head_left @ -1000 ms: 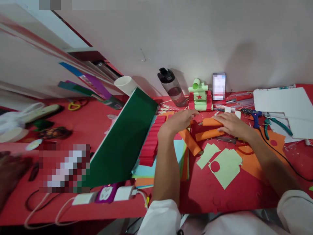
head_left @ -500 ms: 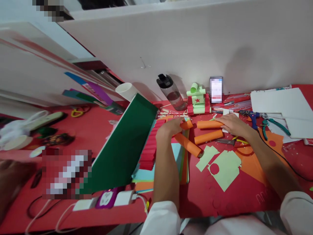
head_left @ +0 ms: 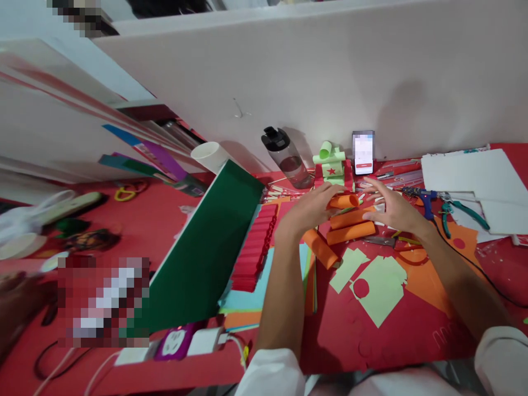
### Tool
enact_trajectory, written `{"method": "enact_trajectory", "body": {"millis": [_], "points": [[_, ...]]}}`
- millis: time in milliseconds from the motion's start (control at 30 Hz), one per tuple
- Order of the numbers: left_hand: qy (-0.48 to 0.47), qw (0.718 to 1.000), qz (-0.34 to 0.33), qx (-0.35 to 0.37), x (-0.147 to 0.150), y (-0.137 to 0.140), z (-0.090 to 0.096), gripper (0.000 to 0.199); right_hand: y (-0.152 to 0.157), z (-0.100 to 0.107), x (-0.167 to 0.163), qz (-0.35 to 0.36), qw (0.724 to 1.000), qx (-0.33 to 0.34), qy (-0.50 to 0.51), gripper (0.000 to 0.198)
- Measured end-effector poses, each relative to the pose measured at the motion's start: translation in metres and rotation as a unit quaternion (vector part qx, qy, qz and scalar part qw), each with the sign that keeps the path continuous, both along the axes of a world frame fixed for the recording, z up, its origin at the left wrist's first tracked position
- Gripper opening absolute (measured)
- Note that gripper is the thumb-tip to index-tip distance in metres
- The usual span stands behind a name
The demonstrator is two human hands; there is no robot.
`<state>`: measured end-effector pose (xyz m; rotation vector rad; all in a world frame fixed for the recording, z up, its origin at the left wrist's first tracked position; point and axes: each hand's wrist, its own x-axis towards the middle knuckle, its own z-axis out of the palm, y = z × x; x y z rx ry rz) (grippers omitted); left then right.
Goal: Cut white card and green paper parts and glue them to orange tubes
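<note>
My left hand (head_left: 314, 208) is closed on a short orange paper tube (head_left: 346, 201), just above two longer orange tubes lying side by side. The lower of these is an orange paper roll (head_left: 351, 233). Under my left wrist rests another orange roll (head_left: 320, 249), set at a slant. My right hand (head_left: 391, 208) is open, fingers spread, at the right ends of the rolls. Behind my hands stands a small green and red paper model (head_left: 331, 168) with a red star. Pale green paper scraps (head_left: 379, 289) lie nearer to me.
A tilted green board (head_left: 198, 258) stands left of red folded strips (head_left: 254, 247) on coloured sheets. Behind are a water bottle (head_left: 289, 159) and a phone (head_left: 363, 153). At right lie scissors (head_left: 383, 241), a glue gun (head_left: 427, 201) and pliers (head_left: 466, 212). Another person's hand (head_left: 25, 308) is far left.
My left hand has moved right with the short orange tube, bringing it above the longer rolls. My right hand has come off the upper roll, its fingers now raised and spread.
</note>
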<state>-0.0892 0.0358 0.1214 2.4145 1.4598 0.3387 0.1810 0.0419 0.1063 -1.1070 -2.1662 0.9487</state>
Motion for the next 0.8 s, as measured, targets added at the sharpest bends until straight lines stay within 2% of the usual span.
{"method": "enact_trajectory", "body": {"millis": [67,133,267,433,567,800], "points": [[0.017,0.998,-0.034,0.051,0.017,0.0,-0.001,0.044,-0.002,-0.004,-0.006,-0.024,0.999,-0.02,0.043,0.086],[0.033,0.991,-0.069,0.106,0.028,0.0,-0.004,0.046,-0.002,-0.008,-0.009,-0.048,0.996,-0.027,0.077,0.076],[0.069,0.978,-0.082,0.176,0.033,0.002,-0.01,0.053,0.002,-0.003,-0.005,-0.058,0.988,-0.048,0.138,0.061],[0.09,0.97,-0.093,0.205,0.027,0.0,-0.008,0.061,0.003,0.012,0.005,-0.057,0.979,-0.062,0.184,0.042],[0.096,0.966,-0.104,0.216,0.028,-0.001,-0.006,0.069,0.005,0.013,0.005,-0.08,0.974,-0.045,0.209,0.03],[0.1,0.964,-0.12,0.216,0.029,-0.002,-0.006,0.075,0.007,0.012,0.007,-0.11,0.969,-0.023,0.219,0.024]]}}
